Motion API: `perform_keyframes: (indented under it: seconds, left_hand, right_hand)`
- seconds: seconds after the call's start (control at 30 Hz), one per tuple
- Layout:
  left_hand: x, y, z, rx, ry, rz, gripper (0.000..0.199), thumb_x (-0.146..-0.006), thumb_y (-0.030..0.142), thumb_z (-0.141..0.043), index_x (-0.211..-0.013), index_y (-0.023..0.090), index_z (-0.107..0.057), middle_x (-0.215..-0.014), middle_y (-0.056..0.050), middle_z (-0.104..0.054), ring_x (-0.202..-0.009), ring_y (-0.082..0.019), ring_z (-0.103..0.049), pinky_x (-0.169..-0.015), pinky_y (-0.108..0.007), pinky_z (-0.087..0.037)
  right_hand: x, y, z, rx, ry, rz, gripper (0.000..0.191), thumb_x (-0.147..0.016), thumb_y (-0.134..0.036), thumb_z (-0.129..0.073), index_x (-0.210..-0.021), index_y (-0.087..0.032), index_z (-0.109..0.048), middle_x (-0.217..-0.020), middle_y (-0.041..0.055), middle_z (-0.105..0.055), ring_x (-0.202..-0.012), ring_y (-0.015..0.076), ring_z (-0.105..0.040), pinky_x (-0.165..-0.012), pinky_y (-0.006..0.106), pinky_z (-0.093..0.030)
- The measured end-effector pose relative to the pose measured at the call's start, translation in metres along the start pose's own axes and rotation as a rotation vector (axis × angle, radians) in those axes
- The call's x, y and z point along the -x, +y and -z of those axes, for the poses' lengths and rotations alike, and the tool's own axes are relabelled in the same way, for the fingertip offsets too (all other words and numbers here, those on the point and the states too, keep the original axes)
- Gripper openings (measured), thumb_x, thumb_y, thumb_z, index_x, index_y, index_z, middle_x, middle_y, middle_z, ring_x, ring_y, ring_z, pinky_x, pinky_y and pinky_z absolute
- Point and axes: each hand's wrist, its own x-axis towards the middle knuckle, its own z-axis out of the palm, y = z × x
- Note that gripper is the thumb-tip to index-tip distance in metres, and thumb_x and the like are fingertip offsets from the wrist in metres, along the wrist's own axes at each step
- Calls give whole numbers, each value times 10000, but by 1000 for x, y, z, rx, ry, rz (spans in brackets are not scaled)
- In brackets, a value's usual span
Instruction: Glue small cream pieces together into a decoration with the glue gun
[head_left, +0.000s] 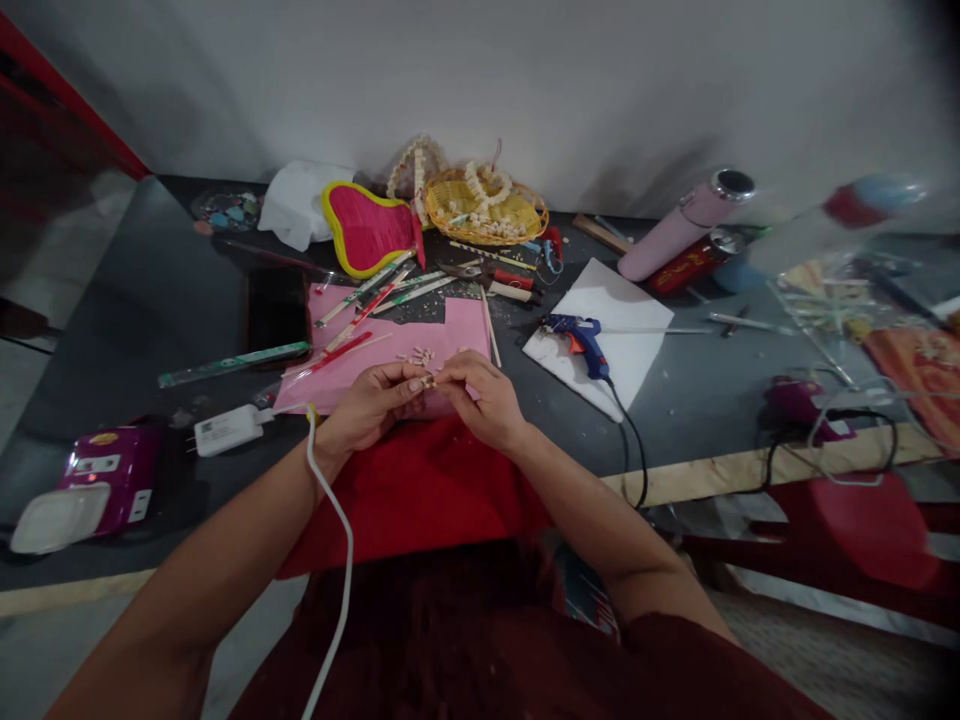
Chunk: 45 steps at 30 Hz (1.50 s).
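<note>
My left hand (381, 402) and my right hand (484, 398) meet over the front of a pink sheet (466, 330). Between their pinched fingertips is a small pale piece (428, 381), which both hands grip. Just behind the fingers, several short pale pieces (417, 356) lie loose on the sheet. A white cable (348, 540) passes over my left wrist. To the right of my right hand, a blue glue gun (589, 340) rests on a white board (619, 297).
Behind the sheet are wrapped sticks (375, 292), pliers (487, 277), a yellow basket (487, 208) and a pink-and-yellow heart shape (371, 228). A pink flask (679, 228) and red can (694, 262) are back right. A white charger (229, 430) and purple box (127, 475) are left.
</note>
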Motion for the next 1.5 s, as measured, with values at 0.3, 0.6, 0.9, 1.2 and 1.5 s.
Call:
perform_keyframes:
  seconds: [0.3,0.6,0.9,1.2,1.5]
  left_hand:
    - [0,0,0,27,-22,13,174,-738,224,-709,-881,126,-684,-711,-11,-608,-573,-64,-514,-549,-189,-415]
    - [0,1,1,51,-18,-13,180,-742,235,-707,-870,115,-670,-680,-20,-614,-585,-80,-544,-559,-199,-422]
    - [0,-1,2,43,-23,-20,136,-765,223,-684,-849,119,-661,-683,-14,-607,-593,-76,-536,-572,-201,-412]
    - [1,1,0,55,-27,-3,133,-762,223,-684,-841,117,-669,-687,-27,-617,-599,-86,-542,-582,-206,-421]
    - [0,0,2,50,-16,3,129,-754,222,-691,-828,118,-676,-693,-26,-622,-596,-80,-544,-580,-200,-429]
  right_hand:
    - [2,3,1,35,-45,-59,111,-890,-231,-516,-919,-237,-623,-874,29,-644,-884,143,-605,-812,318,-519]
    - [4,3,3,59,-51,-19,178,-897,-197,-492,-990,-243,-636,-924,41,-650,-911,143,-606,-830,329,-526]
    - [5,5,4,98,-69,44,214,-891,-166,-483,-1006,-241,-647,-939,48,-648,-923,147,-601,-854,354,-515]
    - [3,4,5,79,-31,54,179,-875,-180,-523,-982,-242,-652,-916,46,-653,-884,140,-615,-808,322,-536]
    - [5,6,3,103,-49,96,153,-856,-187,-553,-951,-232,-664,-889,40,-663,-863,141,-614,-794,318,-538]
